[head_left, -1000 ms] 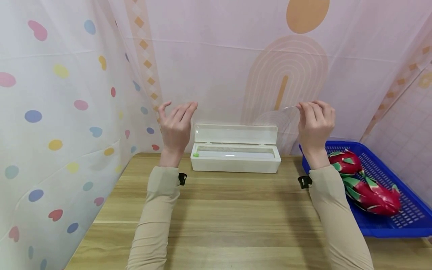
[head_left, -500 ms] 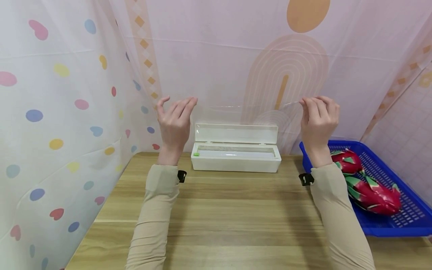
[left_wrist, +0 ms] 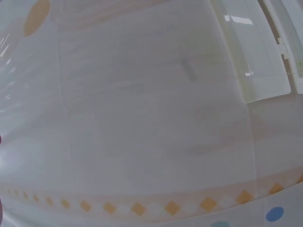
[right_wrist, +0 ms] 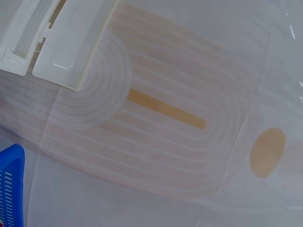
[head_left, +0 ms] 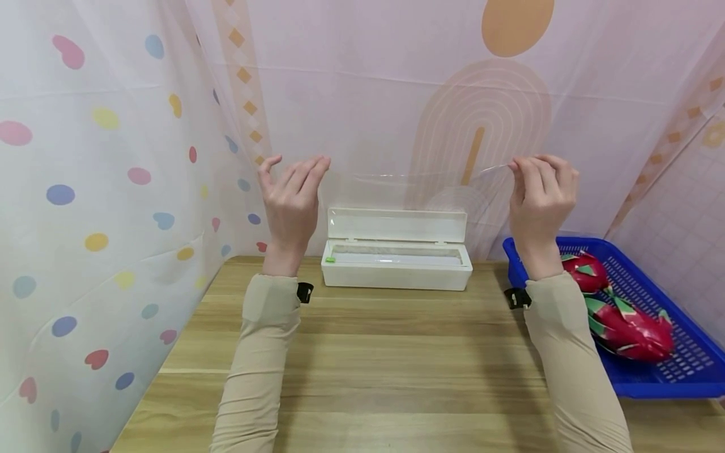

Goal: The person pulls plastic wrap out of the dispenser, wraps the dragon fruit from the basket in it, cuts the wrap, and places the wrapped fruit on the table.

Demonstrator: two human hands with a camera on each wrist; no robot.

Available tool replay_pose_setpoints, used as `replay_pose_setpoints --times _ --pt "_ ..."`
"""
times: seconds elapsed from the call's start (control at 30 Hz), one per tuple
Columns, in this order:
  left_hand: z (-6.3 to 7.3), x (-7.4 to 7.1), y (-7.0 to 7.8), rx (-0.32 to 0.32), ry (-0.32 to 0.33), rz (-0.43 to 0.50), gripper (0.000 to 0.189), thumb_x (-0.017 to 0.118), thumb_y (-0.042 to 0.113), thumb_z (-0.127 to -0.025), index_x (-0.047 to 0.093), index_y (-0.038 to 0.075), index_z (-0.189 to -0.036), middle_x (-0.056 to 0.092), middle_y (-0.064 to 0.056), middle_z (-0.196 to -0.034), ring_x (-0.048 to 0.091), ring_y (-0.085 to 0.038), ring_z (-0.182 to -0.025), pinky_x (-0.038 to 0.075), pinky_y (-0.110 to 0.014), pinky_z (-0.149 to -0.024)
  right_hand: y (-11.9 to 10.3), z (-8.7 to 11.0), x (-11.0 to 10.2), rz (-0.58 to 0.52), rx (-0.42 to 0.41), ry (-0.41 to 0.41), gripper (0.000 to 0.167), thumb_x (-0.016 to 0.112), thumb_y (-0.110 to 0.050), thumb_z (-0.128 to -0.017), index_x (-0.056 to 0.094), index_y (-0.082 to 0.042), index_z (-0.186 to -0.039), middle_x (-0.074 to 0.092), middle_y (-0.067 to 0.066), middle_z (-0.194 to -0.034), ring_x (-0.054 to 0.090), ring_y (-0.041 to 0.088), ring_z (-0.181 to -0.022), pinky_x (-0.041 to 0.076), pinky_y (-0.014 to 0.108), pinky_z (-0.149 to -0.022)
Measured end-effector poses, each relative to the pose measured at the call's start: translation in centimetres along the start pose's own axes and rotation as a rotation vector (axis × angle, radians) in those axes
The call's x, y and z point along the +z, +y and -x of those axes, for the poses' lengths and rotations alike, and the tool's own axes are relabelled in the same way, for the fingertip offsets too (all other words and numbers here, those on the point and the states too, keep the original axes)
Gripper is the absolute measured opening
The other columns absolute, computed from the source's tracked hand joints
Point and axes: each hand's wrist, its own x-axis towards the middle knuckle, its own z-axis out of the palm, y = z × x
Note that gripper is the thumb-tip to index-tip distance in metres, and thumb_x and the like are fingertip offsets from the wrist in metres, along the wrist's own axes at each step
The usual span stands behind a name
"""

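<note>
A sheet of clear plastic wrap spans the gap between the two raised hands, its top edge showing as a thin glinting line that sags slightly. My left hand pinches its left corner, little finger held apart. At the other corner, my right hand pinches it between thumb and fingers. Below and behind stands a white wrap dispenser box, lid raised, with a small green piece at its left end. Glints on the film appear in both wrist views; whether it still joins the roll is unclear.
A blue plastic basket stands at the right of the wooden table, holding red and green dragon fruits. Patterned curtains hang close behind the table and along its left side.
Both hands have risen a little and spread apart, the right one moving further right. The film's top edge between them has become visible as a stretched line. Box and basket stay put.
</note>
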Motion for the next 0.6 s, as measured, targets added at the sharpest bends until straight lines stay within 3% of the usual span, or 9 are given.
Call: replay_pose_setpoints --times 0.6 --pt "-1.6 -0.7 0.4 -0.015 0.011 0.004 0.020 0.054 0.002 -0.094 0.074 0.007 -0.098 0.075 -0.008 -0.093 0.068 -0.025 -0.078 0.041 -0.044 -0.096 -0.3 -1.4 -0.2 -0.022 0.007 0.035 0.033 0.059 -0.030 -0.089 0.071 0.000 -0.082 0.070 0.017 -0.078 0.061 0.035 -0.087 0.044 0.047 -0.078"
